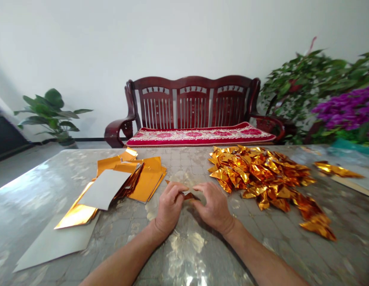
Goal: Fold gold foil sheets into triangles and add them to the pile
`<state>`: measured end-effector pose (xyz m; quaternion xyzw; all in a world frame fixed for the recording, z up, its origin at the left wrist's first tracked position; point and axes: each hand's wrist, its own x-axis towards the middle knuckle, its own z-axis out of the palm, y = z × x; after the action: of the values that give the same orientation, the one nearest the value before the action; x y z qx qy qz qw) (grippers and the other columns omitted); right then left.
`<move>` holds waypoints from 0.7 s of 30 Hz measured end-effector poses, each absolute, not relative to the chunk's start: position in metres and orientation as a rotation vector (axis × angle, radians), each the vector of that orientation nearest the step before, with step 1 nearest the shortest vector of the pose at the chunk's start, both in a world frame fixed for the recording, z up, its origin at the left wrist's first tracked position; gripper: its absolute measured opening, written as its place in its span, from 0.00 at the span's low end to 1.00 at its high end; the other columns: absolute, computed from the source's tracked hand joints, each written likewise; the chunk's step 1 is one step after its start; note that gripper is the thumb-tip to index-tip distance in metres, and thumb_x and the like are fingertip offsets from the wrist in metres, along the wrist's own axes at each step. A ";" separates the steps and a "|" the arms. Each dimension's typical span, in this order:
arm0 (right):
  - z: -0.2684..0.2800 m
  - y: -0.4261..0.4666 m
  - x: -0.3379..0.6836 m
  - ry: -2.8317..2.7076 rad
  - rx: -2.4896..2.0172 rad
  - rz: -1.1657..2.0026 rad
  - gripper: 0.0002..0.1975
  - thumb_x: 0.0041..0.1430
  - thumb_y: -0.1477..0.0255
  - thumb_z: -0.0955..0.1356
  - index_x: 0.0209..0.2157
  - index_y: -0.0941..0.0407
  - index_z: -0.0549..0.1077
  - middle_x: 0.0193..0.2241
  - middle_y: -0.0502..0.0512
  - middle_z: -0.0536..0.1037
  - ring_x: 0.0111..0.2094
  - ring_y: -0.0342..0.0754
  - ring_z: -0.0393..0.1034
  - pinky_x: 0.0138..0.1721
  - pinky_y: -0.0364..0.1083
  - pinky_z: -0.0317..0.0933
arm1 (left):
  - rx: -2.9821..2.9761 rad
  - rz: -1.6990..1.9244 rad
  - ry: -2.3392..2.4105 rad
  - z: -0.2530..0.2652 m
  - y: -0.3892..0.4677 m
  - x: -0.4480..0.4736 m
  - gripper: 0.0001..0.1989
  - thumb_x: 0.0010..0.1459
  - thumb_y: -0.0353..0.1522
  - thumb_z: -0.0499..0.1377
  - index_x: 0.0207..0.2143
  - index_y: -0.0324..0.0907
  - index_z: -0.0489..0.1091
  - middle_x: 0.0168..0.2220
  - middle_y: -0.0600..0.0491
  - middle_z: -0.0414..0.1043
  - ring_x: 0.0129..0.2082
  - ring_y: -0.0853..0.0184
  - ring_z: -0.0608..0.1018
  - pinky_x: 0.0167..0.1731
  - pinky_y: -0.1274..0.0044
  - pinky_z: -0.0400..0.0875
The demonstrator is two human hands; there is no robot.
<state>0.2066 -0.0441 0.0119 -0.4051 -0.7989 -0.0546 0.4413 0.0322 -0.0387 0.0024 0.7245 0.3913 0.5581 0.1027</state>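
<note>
Above the middle of the table, a small piece of gold foil paper [189, 196], partly folded, shows between my hands. My left hand [170, 204] is closed, pinching one side of it between thumb and fingers; a corner sticks out beyond the knuckles. My right hand [214, 204] curves round the other side, its thumb against the lower edge and its fingertips by the upper edge. Much of the paper is hidden by the fingers. To the left lies a loose stack of flat gold foil sheets [150, 174]. On the right is a heap of folded gold foil pieces [256, 169].
A pale sheet [105, 188] lies over the stack, and a larger grey sheet [57, 242] lies under its near side. Clear plastic wrap [309, 153] and one folded gold piece [339, 170] are at the right. Behind the patterned table [131, 254] stands a wooden bench [192, 103].
</note>
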 end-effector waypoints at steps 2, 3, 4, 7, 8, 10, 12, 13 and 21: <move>0.014 -0.043 0.210 -1.970 -0.990 -0.189 0.06 0.61 0.71 0.69 0.40 0.55 0.72 0.35 0.56 0.77 0.39 0.51 0.69 0.42 0.50 0.61 | 2.106 1.728 1.087 0.001 -0.037 0.031 0.12 0.56 0.19 0.54 0.36 0.43 0.70 0.36 0.54 0.73 0.39 0.69 0.75 0.41 0.78 0.70; 0.015 -0.043 0.212 -1.970 -0.985 -0.216 0.03 0.62 0.73 0.68 0.38 0.55 0.72 0.34 0.55 0.77 0.39 0.50 0.68 0.41 0.49 0.60 | 2.102 1.731 1.062 0.001 -0.036 0.030 0.12 0.56 0.19 0.54 0.36 0.43 0.70 0.37 0.54 0.73 0.40 0.69 0.75 0.42 0.77 0.70; 0.016 -0.043 0.214 -1.973 -0.981 -0.248 0.03 0.63 0.75 0.67 0.37 0.55 0.72 0.33 0.54 0.77 0.38 0.50 0.68 0.41 0.49 0.60 | 2.109 1.718 1.048 0.000 -0.036 0.029 0.12 0.55 0.19 0.55 0.36 0.43 0.70 0.38 0.53 0.74 0.41 0.69 0.75 0.43 0.77 0.70; 0.018 -0.042 0.218 -2.008 -1.004 -0.351 0.06 0.65 0.75 0.65 0.34 0.55 0.73 0.31 0.53 0.77 0.37 0.48 0.66 0.41 0.48 0.57 | 2.192 1.633 1.109 0.000 -0.035 0.026 0.11 0.54 0.20 0.56 0.35 0.43 0.70 0.40 0.52 0.73 0.41 0.68 0.75 0.43 0.77 0.70; 0.018 -0.042 0.219 -2.031 -1.026 -0.375 0.06 0.65 0.74 0.66 0.33 0.55 0.74 0.31 0.53 0.77 0.37 0.48 0.65 0.41 0.48 0.56 | 2.249 1.581 1.164 0.000 -0.036 0.024 0.10 0.55 0.20 0.57 0.36 0.43 0.70 0.41 0.52 0.73 0.41 0.68 0.75 0.43 0.77 0.69; 0.016 -0.040 0.220 -2.091 -1.083 -0.404 0.08 0.65 0.73 0.66 0.31 0.55 0.74 0.30 0.53 0.76 0.36 0.49 0.64 0.39 0.48 0.54 | 2.414 1.423 1.284 0.002 -0.036 0.021 0.09 0.57 0.24 0.59 0.38 0.44 0.72 0.43 0.51 0.73 0.42 0.66 0.74 0.43 0.76 0.69; 0.013 -0.037 0.219 -2.151 -1.139 -0.426 0.09 0.65 0.72 0.66 0.29 0.55 0.73 0.28 0.53 0.75 0.35 0.49 0.62 0.38 0.48 0.53 | 2.592 1.201 1.384 0.003 -0.036 0.019 0.07 0.60 0.29 0.60 0.41 0.46 0.73 0.43 0.51 0.73 0.42 0.64 0.73 0.43 0.74 0.68; 0.012 -0.036 0.219 -2.178 -1.159 -0.435 0.09 0.65 0.72 0.67 0.28 0.55 0.73 0.28 0.53 0.74 0.35 0.49 0.61 0.38 0.48 0.52 | 2.663 1.083 1.417 0.003 -0.036 0.019 0.06 0.61 0.31 0.60 0.41 0.47 0.74 0.42 0.52 0.73 0.42 0.64 0.73 0.42 0.74 0.67; 0.002 -0.032 0.218 -2.349 -1.273 -0.279 0.08 0.64 0.72 0.68 0.30 0.54 0.75 0.30 0.53 0.75 0.37 0.49 0.63 0.37 0.47 0.51 | 2.742 0.567 1.503 0.001 -0.032 0.019 0.12 0.66 0.35 0.54 0.34 0.44 0.75 0.35 0.52 0.74 0.39 0.63 0.72 0.36 0.75 0.64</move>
<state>0.2177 -0.0319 0.0023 -0.4617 -0.8518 -0.1013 0.2258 0.0192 -0.0322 0.0014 0.8627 0.4729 0.1783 -0.0181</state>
